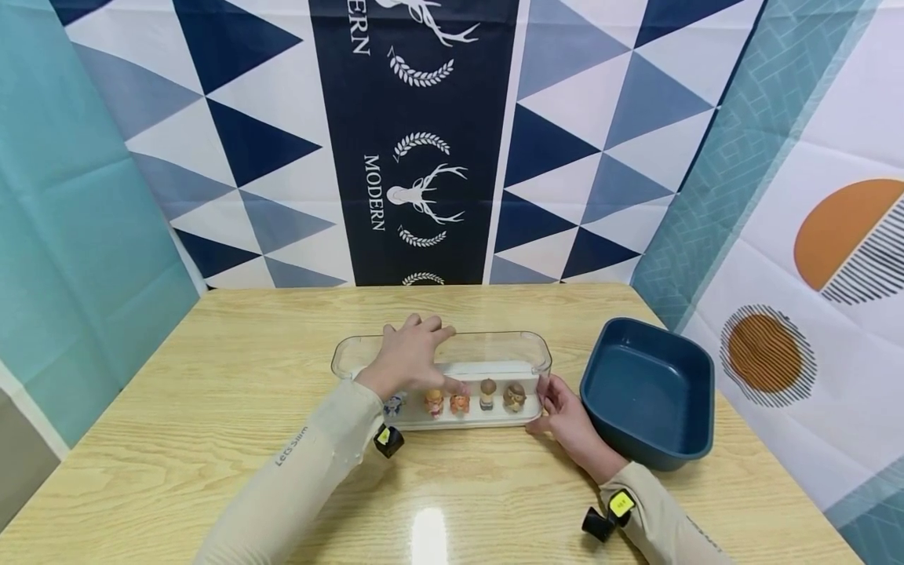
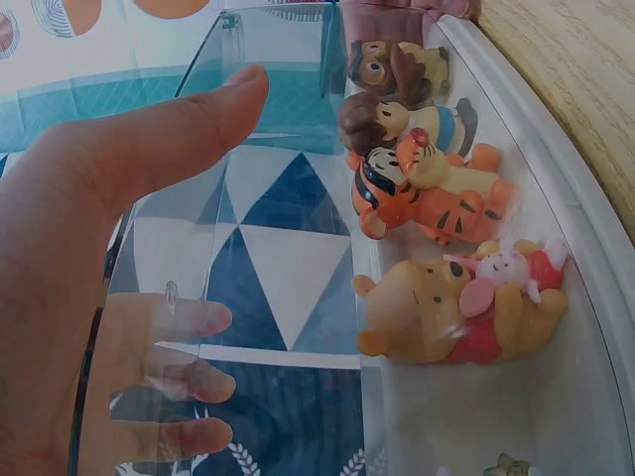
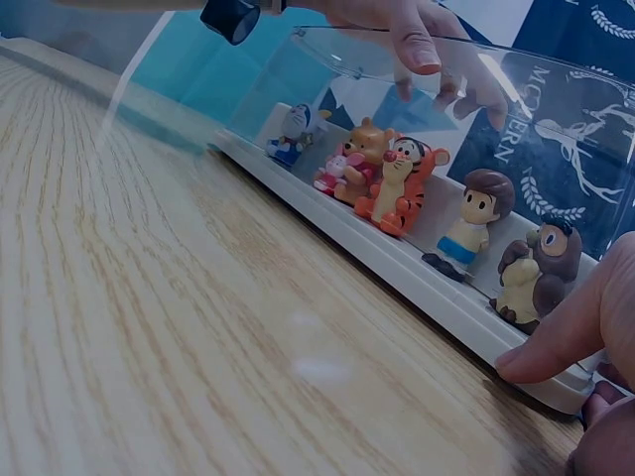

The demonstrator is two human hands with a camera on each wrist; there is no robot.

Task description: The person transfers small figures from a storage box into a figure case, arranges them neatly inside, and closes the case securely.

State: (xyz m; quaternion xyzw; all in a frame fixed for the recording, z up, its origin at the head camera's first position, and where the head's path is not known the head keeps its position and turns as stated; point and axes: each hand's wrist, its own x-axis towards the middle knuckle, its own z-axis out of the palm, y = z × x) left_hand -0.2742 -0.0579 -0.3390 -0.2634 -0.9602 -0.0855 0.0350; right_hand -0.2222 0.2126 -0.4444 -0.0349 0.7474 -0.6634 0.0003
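A long display case (image 1: 325,426) with a white base and clear cover (image 3: 327,61) stands mid-table. Inside, several small figures stand in a row: a blue-and-white one (image 3: 290,134), a bear with a pink piglet (image 2: 422,312), a tiger (image 3: 399,188), a boy (image 3: 476,218) and an owl (image 3: 544,263). My left hand (image 1: 410,357) straddles the cover from above, thumb towards the front; its fingers (image 2: 203,382) show through the plastic behind it. At the right end my right hand (image 1: 568,420) grips the case, its thumb on the base's front edge.
To the right of the case, close by my right forearm, stands a deep dark-blue plastic bin (image 1: 695,404). The wooden table (image 1: 212,408) ends at a patterned cloth (image 1: 417,157) at the back, with more cloth hanging on both sides.
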